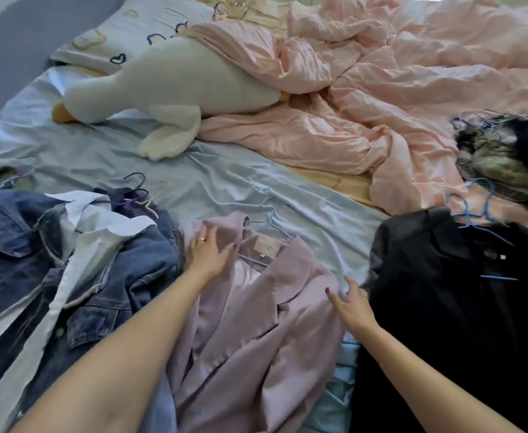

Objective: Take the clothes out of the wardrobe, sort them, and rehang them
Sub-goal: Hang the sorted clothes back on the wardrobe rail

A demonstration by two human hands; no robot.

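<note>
Clothes are out on the bed (212, 182), in piles that look sorted by color: denim (12, 245) left, black (443, 292) right. Both hands lie flat and relaxed on the lilac jacket (256, 339) between them, left (208, 254) at the collar, right (351, 307) at its edge, probably smoothing it on its hanger (272, 221).

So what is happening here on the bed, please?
A person is sorting clothes spread on a bed. The left hand lies flat on a lilac jacket near its collar, and the right hand touches its right edge with spread fingers. A pile of denim jackets lies to the left, a black shirt on a blue hanger to the right. Nothing is rehung yet.
</note>
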